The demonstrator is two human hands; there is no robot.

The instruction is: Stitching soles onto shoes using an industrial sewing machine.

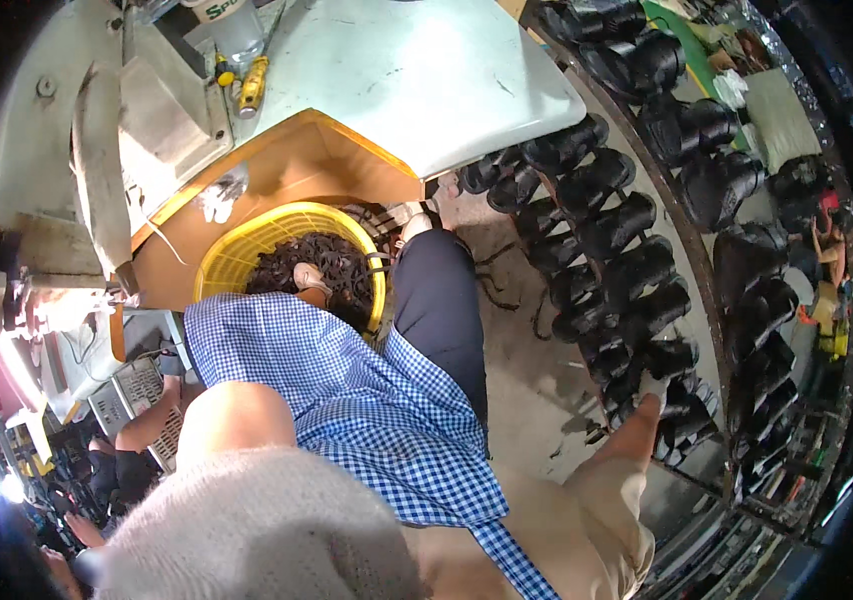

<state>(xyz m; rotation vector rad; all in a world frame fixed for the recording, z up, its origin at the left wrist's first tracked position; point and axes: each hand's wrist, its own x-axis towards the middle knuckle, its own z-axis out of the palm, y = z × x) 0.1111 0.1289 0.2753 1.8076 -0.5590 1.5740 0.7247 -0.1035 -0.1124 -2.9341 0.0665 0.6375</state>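
Note:
Stretched out to the lower right, my right hand [653, 388], with a pale covering on its fingers, reaches a rack of black shoes. It touches or nearly touches a black shoe [669, 357], and the grip is too small to make out. My left arm [237, 418] shows only as a short bare stretch beyond a grey sleeve; its hand is out of sight. A blue checked apron [337, 370] covers my lap. Beyond it stands a yellow plastic basket [215, 250] holding many dark scraps [332, 262]. A pale-tipped shape, foot or hand, shows over the scraps.
Shoe racks [682, 215] with several rows of black shoes curve along the right. A white tabletop [397, 80] lies ahead, with a yellow-handled tool [254, 88] by the machine [172, 110] at left. Another person's arm [152, 420] is at the lower left.

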